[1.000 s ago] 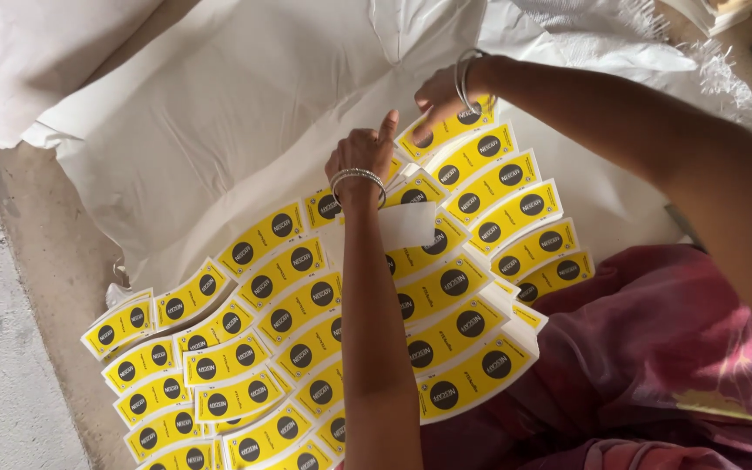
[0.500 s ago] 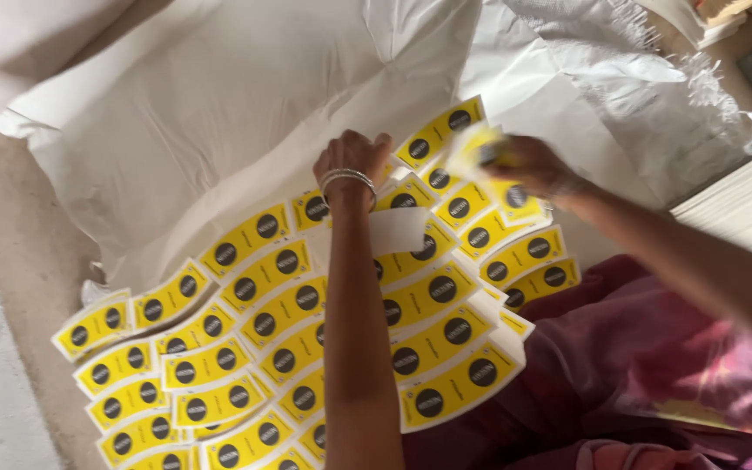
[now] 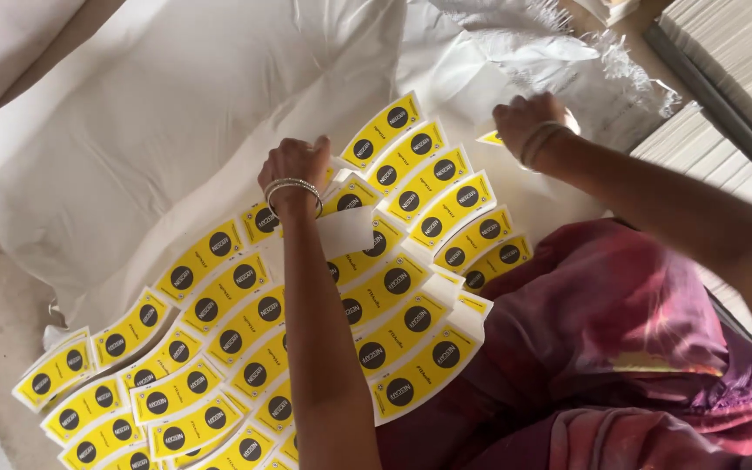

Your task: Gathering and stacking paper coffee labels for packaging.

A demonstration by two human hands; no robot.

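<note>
From your head camera: your left hand [image 3: 293, 165] presses flat, holding nothing, on the rows of yellow labels [image 3: 245, 322] spread over the white sack [image 3: 132, 148]. Your right hand [image 3: 528, 122] pinches one yellow label [image 3: 491, 137] near the top row.

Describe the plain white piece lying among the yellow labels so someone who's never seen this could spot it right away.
Start at the big white sack spread under everything, then follow the fanned rows of curved yellow labels toward the left hand with bangles on its wrist. Just right of that wrist lies the white piece: blank and roughly square, while every neighbour is yellow with dark round marks.
</note>
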